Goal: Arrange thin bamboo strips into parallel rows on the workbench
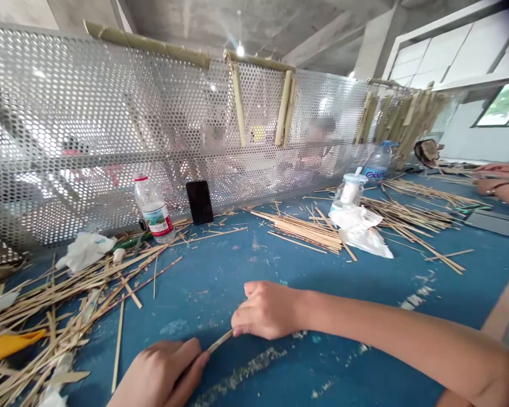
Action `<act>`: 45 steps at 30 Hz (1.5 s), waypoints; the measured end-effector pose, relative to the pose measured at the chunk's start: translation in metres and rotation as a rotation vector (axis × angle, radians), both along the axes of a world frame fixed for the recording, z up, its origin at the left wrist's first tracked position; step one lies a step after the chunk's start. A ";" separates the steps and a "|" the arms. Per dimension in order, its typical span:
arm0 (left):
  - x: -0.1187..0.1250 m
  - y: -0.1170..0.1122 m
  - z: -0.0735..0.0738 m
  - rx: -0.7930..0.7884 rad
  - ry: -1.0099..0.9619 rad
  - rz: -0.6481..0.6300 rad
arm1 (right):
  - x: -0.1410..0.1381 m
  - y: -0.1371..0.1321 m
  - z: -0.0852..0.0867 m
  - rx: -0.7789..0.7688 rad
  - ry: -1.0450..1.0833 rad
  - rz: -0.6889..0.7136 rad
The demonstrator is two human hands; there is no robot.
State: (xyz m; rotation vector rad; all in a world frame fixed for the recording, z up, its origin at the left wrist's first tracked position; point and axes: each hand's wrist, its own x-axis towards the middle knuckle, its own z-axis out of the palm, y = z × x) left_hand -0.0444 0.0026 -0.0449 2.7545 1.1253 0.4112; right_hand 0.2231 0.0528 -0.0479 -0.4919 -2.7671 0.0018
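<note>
A thin bamboo strip (220,342) spans the short gap between my two hands, low over the blue table (237,254). My left hand (163,370), at the bottom of the view, pinches one end between thumb and fingers. Farther up and to the right, my right hand (265,311) is closed on the other end, its fingers curled. The parts of the strip inside both hands are hidden. Left of my left hand, a loose bamboo strip (118,345) lies by itself on the table.
Bamboo strips (80,288) are heaped at left, with a yellow item (12,345). A bottle (156,212) and phone (199,202) stand by the perforated metal panel (161,113). Beyond a strip bundle (309,232) are tissue (360,226) and a cup (350,192). Another person's hands (498,178) show at far right.
</note>
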 end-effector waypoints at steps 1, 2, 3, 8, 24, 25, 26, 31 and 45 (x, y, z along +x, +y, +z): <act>0.001 -0.001 0.001 -0.016 -0.003 0.004 | 0.001 0.002 0.002 -0.041 -0.005 0.006; 0.002 -0.001 0.002 -0.033 -0.009 0.004 | 0.002 0.003 0.003 -0.077 -0.008 0.012; 0.003 -0.001 0.004 -0.049 -0.016 0.004 | 0.003 0.004 0.004 -0.108 -0.012 0.018; 0.003 -0.002 0.011 -0.107 -0.058 -0.042 | 0.008 0.004 0.007 -0.186 0.007 0.050; -0.008 -0.031 0.018 0.119 -0.122 -0.267 | 0.086 0.066 -0.005 0.096 0.146 -0.698; -0.009 -0.031 0.017 0.149 -0.099 -0.271 | 0.100 0.077 -0.004 0.159 0.183 -0.823; -0.009 -0.030 0.017 0.171 -0.078 -0.270 | 0.112 0.086 -0.004 0.226 0.224 -0.923; -0.003 -0.027 0.017 0.182 -0.054 -0.171 | 0.127 0.101 -0.014 0.310 0.115 -1.024; -0.143 0.083 0.053 0.248 0.246 0.564 | 0.121 0.103 -0.022 0.189 0.051 -1.123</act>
